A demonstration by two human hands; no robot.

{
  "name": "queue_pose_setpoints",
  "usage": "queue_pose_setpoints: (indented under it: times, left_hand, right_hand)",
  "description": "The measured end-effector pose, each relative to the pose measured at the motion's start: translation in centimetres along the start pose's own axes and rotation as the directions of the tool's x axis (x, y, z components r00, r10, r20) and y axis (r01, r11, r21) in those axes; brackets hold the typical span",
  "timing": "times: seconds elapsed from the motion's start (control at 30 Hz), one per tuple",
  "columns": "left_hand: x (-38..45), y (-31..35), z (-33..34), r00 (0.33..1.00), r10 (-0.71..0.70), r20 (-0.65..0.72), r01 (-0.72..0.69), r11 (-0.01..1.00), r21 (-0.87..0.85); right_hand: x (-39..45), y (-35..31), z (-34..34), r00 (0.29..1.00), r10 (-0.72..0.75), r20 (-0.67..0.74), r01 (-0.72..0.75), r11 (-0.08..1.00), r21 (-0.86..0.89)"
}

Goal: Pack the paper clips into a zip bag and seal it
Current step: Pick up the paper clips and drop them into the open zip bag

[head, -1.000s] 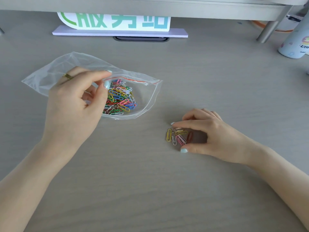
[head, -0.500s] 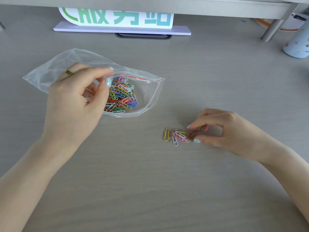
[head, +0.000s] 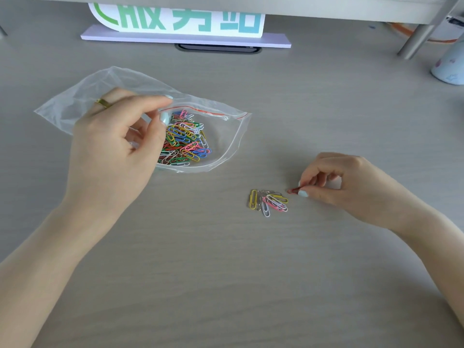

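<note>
Paper clips, loose lot (head: 269, 202): lying in a small heap on the desk (head: 226, 285) at lower centre-right of the frame, just left of the right hand (head: 334, 180). Right hand: pinching one red clip (head: 292, 190) between thumb and forefinger; risk, as judged, that so thin a clip is slipping out on the way across. Left hand (head: 113, 149), centre-left: pinching the upper lip of the zip bag (head: 221, 136), holding its mouth agape. Bagged clips (head: 184, 141): piling close to that opening, so a tilt is likely spilling them. Sign (head: 175, 18), upper frame: standing well apart.
</note>
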State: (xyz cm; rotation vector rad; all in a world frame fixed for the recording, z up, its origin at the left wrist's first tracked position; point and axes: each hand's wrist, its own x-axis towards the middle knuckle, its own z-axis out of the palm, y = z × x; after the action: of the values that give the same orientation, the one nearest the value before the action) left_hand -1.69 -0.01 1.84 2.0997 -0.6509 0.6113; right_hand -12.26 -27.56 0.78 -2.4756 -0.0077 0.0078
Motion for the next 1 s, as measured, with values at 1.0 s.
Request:
queue_pose_setpoints:
  times: [1.0]
  left_hand:
    - [0.0,0.0,-0.1,1.000,0.015,0.006,-0.015,1.000,0.003]
  right_hand:
    - [-1.1,-3.4,3.1,0.998,0.041,-0.044,-0.042,0.999,-0.014]
